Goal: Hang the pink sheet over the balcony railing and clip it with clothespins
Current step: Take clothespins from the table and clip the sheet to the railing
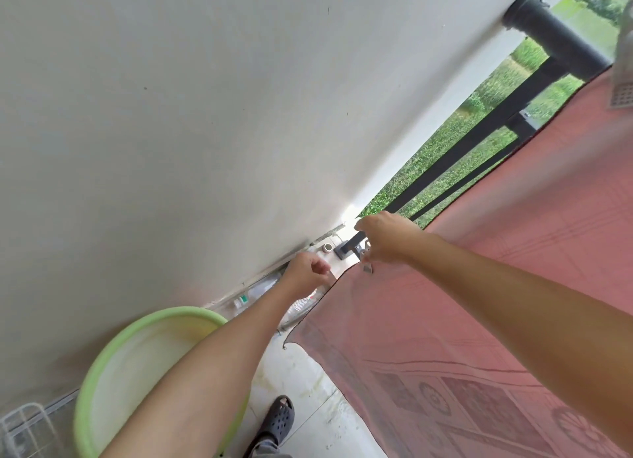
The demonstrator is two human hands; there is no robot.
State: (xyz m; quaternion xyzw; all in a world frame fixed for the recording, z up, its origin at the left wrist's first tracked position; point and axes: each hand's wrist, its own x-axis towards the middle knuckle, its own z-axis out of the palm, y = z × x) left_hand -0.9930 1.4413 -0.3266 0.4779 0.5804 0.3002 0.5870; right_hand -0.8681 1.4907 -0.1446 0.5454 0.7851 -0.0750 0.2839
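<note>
The pink sheet (496,252) hangs over the black balcony railing (479,132) and fills the right side of the tilted view. Its patterned lower part drapes towards the floor. My right hand (387,238) reaches to the sheet's side edge by the railing post foot and grips a small grey clothespin (367,268) that sticks out below the fingers. My left hand (308,269) is just left of it, fingers curled and pinching the sheet's dark-hemmed edge. A blurred grey perforated object (621,81) sits on the sheet at the top rail.
A white wall (205,115) runs along the left. A light green basin (113,355) stands on the tiled floor below my left arm, with a wire rack (24,430) beside it. Plastic bottles (260,286) lie at the wall's foot. My sandalled foot (279,420) is near the sheet's hem.
</note>
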